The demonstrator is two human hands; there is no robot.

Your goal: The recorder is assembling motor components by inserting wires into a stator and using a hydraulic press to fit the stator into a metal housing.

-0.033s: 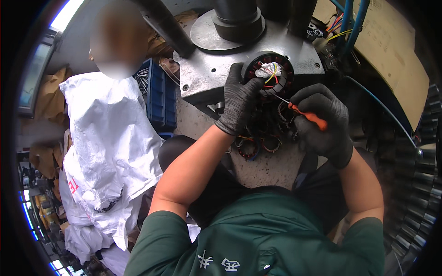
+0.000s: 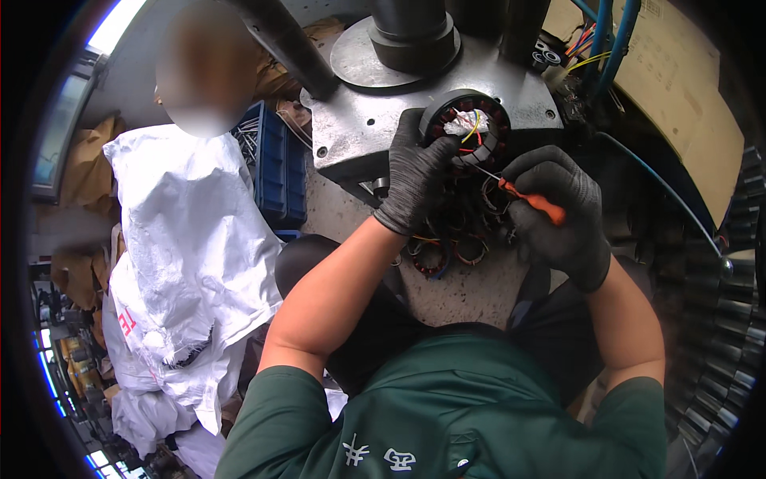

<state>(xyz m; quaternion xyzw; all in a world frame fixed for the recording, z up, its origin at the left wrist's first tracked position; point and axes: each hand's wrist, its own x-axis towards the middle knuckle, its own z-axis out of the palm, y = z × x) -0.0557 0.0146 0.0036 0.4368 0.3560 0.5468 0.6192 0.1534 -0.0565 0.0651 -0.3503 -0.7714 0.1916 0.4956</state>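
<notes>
A ring-shaped motor stator (image 2: 495,120) in a dark housing, with copper-red windings and red and yellow wires inside, rests tilted at the front edge of a metal press table (image 2: 351,128). My gloved left hand (image 2: 419,164) grips its left side, thumb over the near rim. In my gloved right hand (image 2: 562,207) is a screwdriver (image 2: 542,206) with an orange handle. Its thin shaft points up and left to the stator's lower rim; whether the tip touches is too small to tell.
More wound stators with loose wires (image 2: 431,257) lie on the floor below the table. To the left are a blue crate (image 2: 279,176) of metal rods and a white woven sack (image 2: 183,239). A cardboard sheet (image 2: 662,88) and a blue hose (image 2: 662,172) stand at right.
My right hand and the screwdriver have shifted very slightly to the left. The stator and my left hand look the same.
</notes>
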